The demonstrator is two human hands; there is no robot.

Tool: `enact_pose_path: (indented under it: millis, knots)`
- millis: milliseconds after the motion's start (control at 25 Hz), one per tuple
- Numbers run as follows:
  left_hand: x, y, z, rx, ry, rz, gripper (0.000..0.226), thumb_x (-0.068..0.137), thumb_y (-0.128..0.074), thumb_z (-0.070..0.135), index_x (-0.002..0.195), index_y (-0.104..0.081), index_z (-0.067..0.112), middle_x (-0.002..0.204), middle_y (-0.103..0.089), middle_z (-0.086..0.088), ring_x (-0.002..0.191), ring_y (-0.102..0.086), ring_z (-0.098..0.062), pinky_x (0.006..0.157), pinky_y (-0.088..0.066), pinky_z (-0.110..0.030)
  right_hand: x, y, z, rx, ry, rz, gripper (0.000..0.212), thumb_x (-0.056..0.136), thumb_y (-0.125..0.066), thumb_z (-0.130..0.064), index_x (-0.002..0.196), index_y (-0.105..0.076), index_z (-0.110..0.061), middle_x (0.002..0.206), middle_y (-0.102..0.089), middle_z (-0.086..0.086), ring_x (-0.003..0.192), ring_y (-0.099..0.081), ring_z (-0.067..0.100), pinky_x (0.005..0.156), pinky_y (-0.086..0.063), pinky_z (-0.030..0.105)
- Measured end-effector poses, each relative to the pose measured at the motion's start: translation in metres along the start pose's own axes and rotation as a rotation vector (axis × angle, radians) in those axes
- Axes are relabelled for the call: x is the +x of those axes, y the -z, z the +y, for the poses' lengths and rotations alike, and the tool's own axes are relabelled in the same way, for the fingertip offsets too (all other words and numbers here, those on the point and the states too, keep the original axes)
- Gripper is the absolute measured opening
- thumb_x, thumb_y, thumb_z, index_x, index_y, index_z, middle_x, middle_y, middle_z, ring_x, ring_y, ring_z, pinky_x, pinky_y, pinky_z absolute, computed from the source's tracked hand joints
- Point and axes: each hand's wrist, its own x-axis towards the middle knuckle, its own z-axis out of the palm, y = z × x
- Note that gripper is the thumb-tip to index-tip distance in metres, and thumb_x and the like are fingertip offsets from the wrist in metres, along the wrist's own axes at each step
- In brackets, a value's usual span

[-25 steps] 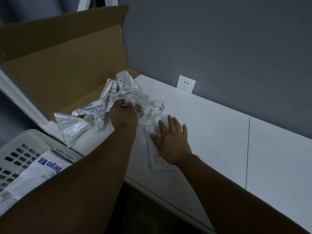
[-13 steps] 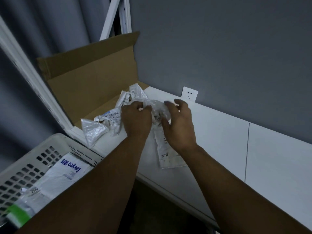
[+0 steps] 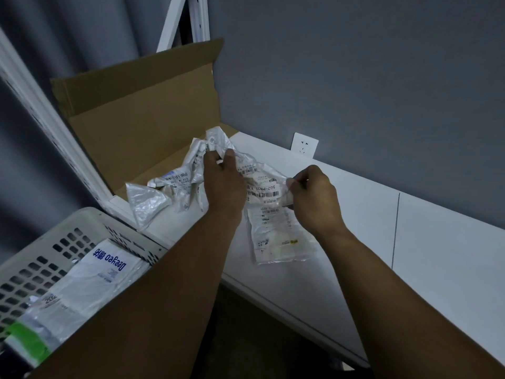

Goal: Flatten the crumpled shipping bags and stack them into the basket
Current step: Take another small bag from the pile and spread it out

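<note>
A clear shipping bag (image 3: 273,225) with barcode labels is stretched between my hands above the white table (image 3: 355,242). My left hand (image 3: 222,181) grips its upper left edge, and my right hand (image 3: 311,198) pinches its right edge. Its lower part lies on the table. More crumpled bags (image 3: 164,192) lie in a heap to the left, by the open cardboard box (image 3: 142,119). The white perforated basket (image 3: 54,242) at lower left holds flattened bags (image 3: 90,285), the top one printed in blue.
A grey wall with a white socket (image 3: 304,144) runs behind the table. White shelf rails (image 3: 41,110) stand at the left. The floor shows dark below the table's front edge (image 3: 287,313).
My hands have moved apart, pulling the labelled bag out wider. One second ago my right hand pressed flat on it on the table. The view has shifted left and down, showing more of the basket.
</note>
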Motion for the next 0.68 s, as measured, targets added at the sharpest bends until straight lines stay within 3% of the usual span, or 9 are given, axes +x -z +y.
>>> enact_pose_path:
  millis: [80, 160, 240, 360, 480, 560, 680]
  knots:
    - [-0.002, -0.003, -0.001, 0.044, -0.052, -0.021, 0.016, 0.101, -0.05, 0.03, 0.093, -0.049, 0.016, 0.079, -0.058, 0.003, 0.071, -0.056, -0.013, 0.074, -0.049, -0.039, -0.001, -0.001, -0.002, -0.121, 0.087, 0.037, 0.005, 0.097, -0.06, -0.018, 0.099, -0.06, -0.013, 0.103, -0.065, 0.003, 0.099, -0.062, 0.026, 0.083, -0.051, 0.036]
    - [-0.006, -0.007, -0.002, 0.098, -0.103, -0.049, 0.017, 0.102, -0.05, 0.029, 0.098, -0.049, 0.012, 0.079, -0.059, 0.001, 0.072, -0.058, -0.014, 0.073, -0.05, -0.039, -0.005, -0.002, -0.009, -0.173, 0.287, 0.117, 0.012, 0.092, -0.066, -0.014, 0.105, -0.066, -0.016, 0.115, -0.061, 0.006, 0.11, -0.057, 0.023, 0.087, -0.043, 0.026]
    - [-0.009, -0.009, -0.002, 0.134, -0.13, -0.087, 0.019, 0.101, -0.05, 0.031, 0.101, -0.051, 0.012, 0.085, -0.063, -0.003, 0.08, -0.062, -0.019, 0.079, -0.052, -0.042, -0.004, -0.006, -0.013, -0.225, 0.422, 0.132, 0.012, 0.093, -0.068, -0.015, 0.104, -0.073, -0.015, 0.115, -0.064, 0.007, 0.111, -0.055, 0.022, 0.086, -0.036, 0.021]
    - [-0.013, -0.011, 0.0, 0.163, -0.119, -0.148, 0.019, 0.1, -0.051, 0.033, 0.102, -0.055, 0.015, 0.087, -0.063, -0.003, 0.082, -0.062, -0.02, 0.082, -0.051, -0.042, 0.002, -0.008, -0.014, -0.194, 0.324, 0.01, 0.016, 0.094, -0.067, -0.022, 0.098, -0.079, -0.012, 0.103, -0.073, 0.008, 0.089, -0.064, 0.02, 0.073, -0.043, 0.023]
    - [-0.023, -0.015, 0.005, 0.175, -0.121, -0.195, 0.017, 0.101, -0.052, 0.031, 0.103, -0.055, 0.014, 0.079, -0.057, 0.007, 0.069, -0.053, -0.002, 0.071, -0.045, -0.021, 0.006, -0.011, -0.015, -0.126, 0.219, -0.047, 0.021, 0.094, -0.065, -0.022, 0.091, -0.081, -0.008, 0.09, -0.077, 0.007, 0.074, -0.066, 0.019, 0.069, -0.048, 0.023]
    - [-0.029, -0.019, 0.007, 0.188, -0.122, -0.211, 0.019, 0.1, -0.052, 0.032, 0.104, -0.055, 0.013, 0.077, -0.054, 0.008, 0.063, -0.049, 0.002, 0.061, -0.04, -0.011, 0.008, -0.013, -0.014, -0.094, 0.183, -0.028, 0.023, 0.094, -0.063, -0.016, 0.083, -0.079, -0.004, 0.082, -0.075, 0.011, 0.072, -0.067, 0.025, 0.073, -0.056, 0.034]
    - [-0.034, -0.021, 0.01, 0.23, -0.125, -0.235, 0.024, 0.1, -0.052, 0.037, 0.096, -0.055, 0.014, 0.073, -0.051, 0.007, 0.064, -0.049, -0.003, 0.064, -0.04, -0.019, 0.011, -0.012, -0.011, -0.039, 0.108, 0.012, 0.029, 0.093, -0.06, -0.012, 0.07, -0.071, 0.002, 0.069, -0.067, 0.019, 0.067, -0.063, 0.036, 0.069, -0.057, 0.046]
